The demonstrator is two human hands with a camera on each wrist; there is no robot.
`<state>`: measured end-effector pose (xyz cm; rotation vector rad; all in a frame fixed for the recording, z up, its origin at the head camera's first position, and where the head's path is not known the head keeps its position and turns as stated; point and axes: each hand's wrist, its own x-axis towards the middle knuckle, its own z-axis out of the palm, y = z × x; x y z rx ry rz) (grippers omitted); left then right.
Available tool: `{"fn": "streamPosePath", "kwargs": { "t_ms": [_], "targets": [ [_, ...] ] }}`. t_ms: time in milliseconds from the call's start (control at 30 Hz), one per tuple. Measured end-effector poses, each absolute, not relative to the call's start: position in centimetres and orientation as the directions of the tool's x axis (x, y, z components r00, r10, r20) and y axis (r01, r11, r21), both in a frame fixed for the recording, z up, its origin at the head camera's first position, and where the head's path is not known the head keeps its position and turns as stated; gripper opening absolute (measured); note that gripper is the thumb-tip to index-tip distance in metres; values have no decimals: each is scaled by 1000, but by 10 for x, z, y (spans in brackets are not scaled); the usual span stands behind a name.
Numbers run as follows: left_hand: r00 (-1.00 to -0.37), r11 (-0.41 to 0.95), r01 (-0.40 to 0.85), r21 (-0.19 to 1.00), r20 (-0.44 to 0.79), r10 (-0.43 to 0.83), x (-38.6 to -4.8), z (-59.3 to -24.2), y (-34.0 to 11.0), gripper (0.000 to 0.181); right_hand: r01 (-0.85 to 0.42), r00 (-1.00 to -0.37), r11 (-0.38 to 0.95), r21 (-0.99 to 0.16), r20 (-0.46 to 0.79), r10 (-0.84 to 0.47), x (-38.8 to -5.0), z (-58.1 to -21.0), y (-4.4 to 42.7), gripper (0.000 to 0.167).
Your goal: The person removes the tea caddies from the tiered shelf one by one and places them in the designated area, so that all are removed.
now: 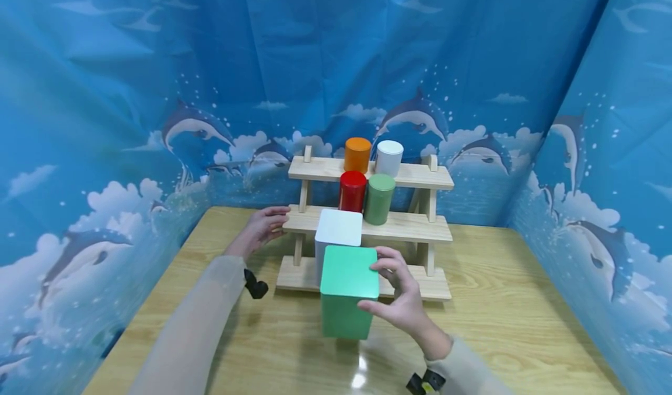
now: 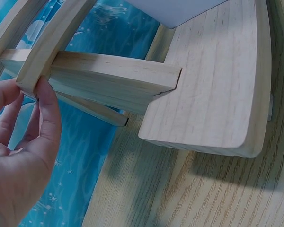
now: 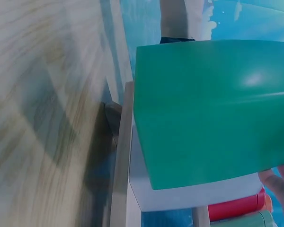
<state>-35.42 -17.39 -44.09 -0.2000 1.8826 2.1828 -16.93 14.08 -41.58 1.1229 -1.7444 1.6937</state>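
My right hand (image 1: 396,293) grips a green box (image 1: 349,299) by its right side, thumb in front and fingers behind. The box is held in front of the wooden display rack (image 1: 420,227), and the right wrist view shows it raised off the tabletop. Directly behind it a white box (image 1: 338,227) stands on the rack's lowest shelf, partly hidden by the green one. At the rack's left end my left hand (image 1: 261,227) pinches the end of the middle shelf board (image 2: 47,56) between thumb and fingers.
On the middle shelf stand a red canister (image 1: 352,191) and a green canister (image 1: 380,199). The top shelf carries an orange canister (image 1: 357,156) and a white canister (image 1: 389,158). A blue dolphin-print curtain (image 1: 336,62) surrounds the wooden table (image 1: 499,301).
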Motion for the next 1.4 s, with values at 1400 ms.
{"fn": "streamPosePath", "kwargs": {
  "t_ms": [1400],
  "targets": [
    [-955,-145,-287,947,-271,125,-352,-438,-177,41,-829,-549,83,-553,777,-307,-164,-421,63,57]
  ]
}}
